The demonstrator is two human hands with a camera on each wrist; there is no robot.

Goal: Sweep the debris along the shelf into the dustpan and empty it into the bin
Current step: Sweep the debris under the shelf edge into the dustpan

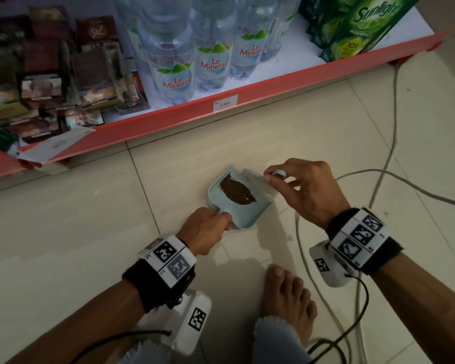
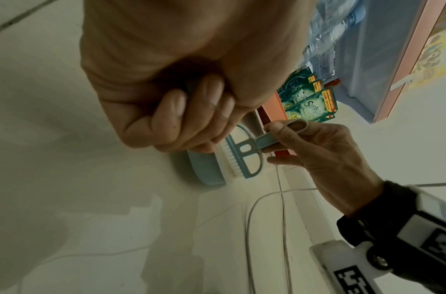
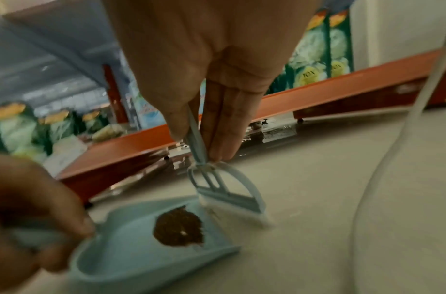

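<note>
A light blue dustpan (image 1: 247, 218) sits on the tiled floor in front of the red shelf edge (image 1: 168, 119). A brown pile of debris (image 1: 237, 191) lies inside it. My left hand (image 1: 220, 223) grips the dustpan's handle from the near side. My right hand (image 1: 273, 177) pinches the handle of a small blue brush (image 1: 255, 177), whose white bristles stand at the pan's open right edge. The right wrist view shows the brush (image 3: 232, 199) beside the debris (image 3: 179, 228) in the dustpan (image 3: 131, 258). In the left wrist view my left hand (image 2: 191, 111) is curled round the handle.
White cables (image 1: 386, 158) snake over the floor to the right of the pan. A bare foot (image 1: 286, 292) rests just behind it. The shelf holds water bottles (image 1: 176, 74), green pouches (image 1: 357, 27) and dark boxes (image 1: 45, 88), with papers (image 1: 55, 148) overhanging its left edge.
</note>
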